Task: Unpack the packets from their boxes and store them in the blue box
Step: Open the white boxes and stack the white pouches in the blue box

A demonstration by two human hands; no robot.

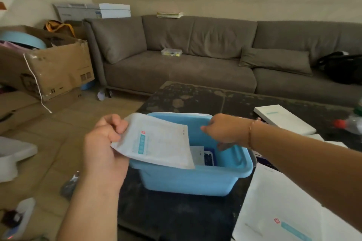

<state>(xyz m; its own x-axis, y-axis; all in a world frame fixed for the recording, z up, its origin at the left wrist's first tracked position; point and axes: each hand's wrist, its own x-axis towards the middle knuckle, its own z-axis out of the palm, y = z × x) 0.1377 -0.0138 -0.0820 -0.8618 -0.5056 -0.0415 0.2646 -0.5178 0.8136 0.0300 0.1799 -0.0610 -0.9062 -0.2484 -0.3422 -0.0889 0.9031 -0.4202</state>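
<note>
Holding our packet (158, 141) by one corner only, we judge it could droop and catch on the near rim of the blue box (195, 180), since it lies slanted across that rim in mid-frame, not yet inside; a slack pinch could also let it slide to the floor at lower left; our left hand (105, 143) is curled, thumb and fingers pinching the packet's left edge; further in, our right hand (223, 129) reaches over the box at centre right, fingers bent at its far rim, though we cannot tell whether it grips; other packets lie inside; the desk (176, 217) carries it.
</note>
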